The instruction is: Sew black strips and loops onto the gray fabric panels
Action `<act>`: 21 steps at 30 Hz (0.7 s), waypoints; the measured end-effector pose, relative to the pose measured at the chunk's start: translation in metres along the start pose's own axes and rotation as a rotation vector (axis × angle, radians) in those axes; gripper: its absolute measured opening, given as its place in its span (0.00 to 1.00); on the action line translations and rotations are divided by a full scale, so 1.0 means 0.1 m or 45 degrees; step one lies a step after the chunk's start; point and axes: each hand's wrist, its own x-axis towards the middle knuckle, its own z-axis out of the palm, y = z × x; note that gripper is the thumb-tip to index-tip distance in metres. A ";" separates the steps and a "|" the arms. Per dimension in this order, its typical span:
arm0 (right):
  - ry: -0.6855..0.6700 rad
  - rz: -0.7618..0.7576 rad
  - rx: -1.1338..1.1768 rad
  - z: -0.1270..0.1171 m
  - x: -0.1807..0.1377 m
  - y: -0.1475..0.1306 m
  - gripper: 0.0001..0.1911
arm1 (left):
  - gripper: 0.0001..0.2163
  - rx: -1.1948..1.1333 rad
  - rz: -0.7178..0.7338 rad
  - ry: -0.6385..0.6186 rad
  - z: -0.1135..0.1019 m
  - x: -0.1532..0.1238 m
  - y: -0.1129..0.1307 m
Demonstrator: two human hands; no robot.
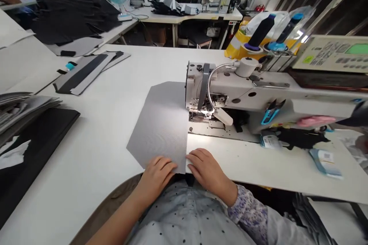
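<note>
A grey fabric panel (163, 122) lies flat on the white table (109, 115), its right edge running toward the sewing machine (244, 88). My left hand (156, 172) rests on the panel's near edge, fingers curled over it. At the panel's near right corner my right hand (207, 168) lies with fingers bent and its fingertips touching the edge. Both hands sit at the table's front edge, well short of the lit needle area (201, 113).
Stacks of black and grey pieces (83, 71) lie at the far left, and a dark pile (25, 134) sits at the near left. Thread cones (261, 30), a control panel (333, 53), blue snips (270, 113) and small labels (324, 160) are to the right. Fans stand behind.
</note>
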 end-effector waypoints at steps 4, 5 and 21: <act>-0.099 0.015 0.005 -0.02 -0.19 -0.12 0.11 | 0.08 -0.089 0.009 0.022 0.02 0.04 0.02; -0.103 0.008 -0.007 0.00 -0.21 -0.13 0.10 | 0.08 -0.101 0.010 0.027 0.01 0.06 0.02; 0.020 0.339 -0.029 0.17 0.02 -0.22 0.04 | 0.08 0.063 -0.076 -0.145 -0.13 0.32 0.11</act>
